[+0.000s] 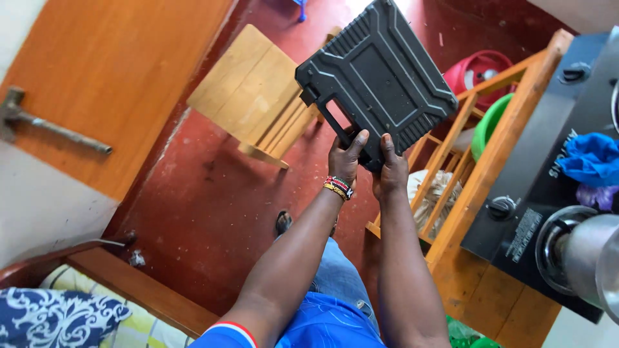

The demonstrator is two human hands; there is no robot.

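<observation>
The fingers of both hands, left (pixel 345 161) and right (pixel 390 173), are clamped on a black case (pixel 377 80). A wooden stool (pixel 255 93) stands on the floor beyond the fingers.

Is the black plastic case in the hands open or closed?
Closed. The black case shows one ribbed outer face, no gap or contents. The left hand and right hand grip its lower corner.
</observation>
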